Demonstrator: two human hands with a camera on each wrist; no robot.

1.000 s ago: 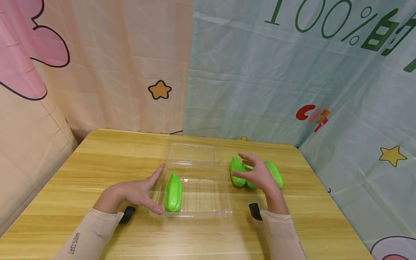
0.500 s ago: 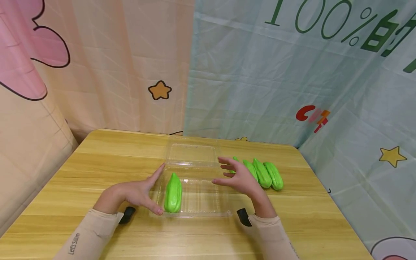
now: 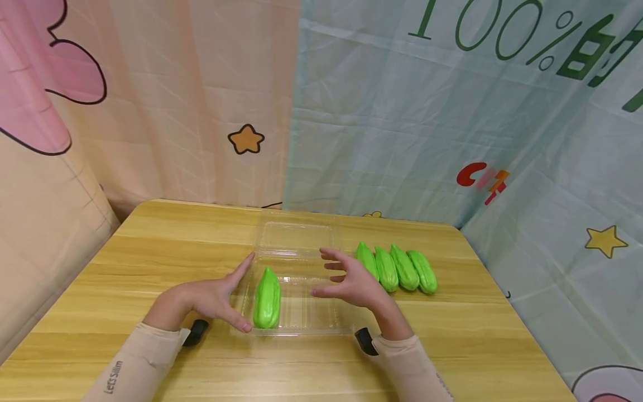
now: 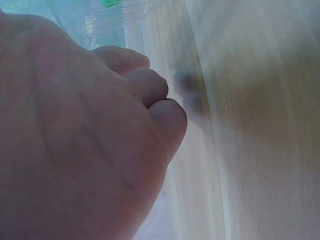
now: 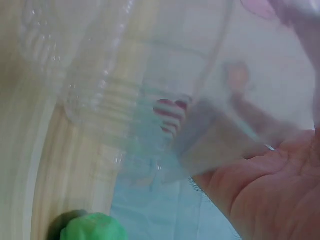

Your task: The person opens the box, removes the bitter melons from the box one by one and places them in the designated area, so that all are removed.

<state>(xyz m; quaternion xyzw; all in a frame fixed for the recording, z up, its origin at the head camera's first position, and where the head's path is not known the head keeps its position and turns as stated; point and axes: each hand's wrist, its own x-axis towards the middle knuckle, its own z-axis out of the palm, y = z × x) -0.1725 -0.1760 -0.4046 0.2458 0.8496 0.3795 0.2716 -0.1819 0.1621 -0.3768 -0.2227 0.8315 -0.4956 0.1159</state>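
Note:
A clear plastic clamshell box (image 3: 313,329) lies with its lid (image 3: 298,234) folded back on the wooden table. At the left inside it stands one green ridged fruit (image 3: 267,301), like a star fruit, pointed end to the back. My left hand (image 3: 213,296) spreads thumb and fingers along the box's left side; the clear plastic makes contact hard to tell. Over the box's right part hovers my right hand (image 3: 354,282), fingers apart and nothing held. Clear plastic fills much of the right wrist view beside that right hand (image 5: 265,185).
Several more green fruits (image 3: 397,268) lie in a slanted row right of the box, just beyond my right hand. The wooden table (image 3: 477,335) ends at printed curtains (image 3: 382,123) behind and at the sides. Black straps (image 3: 196,332) show at both wrists.
My right hand has moved left, from over the row of green fruits to the right part of the box, uncovering the row. My left hand has stayed in place.

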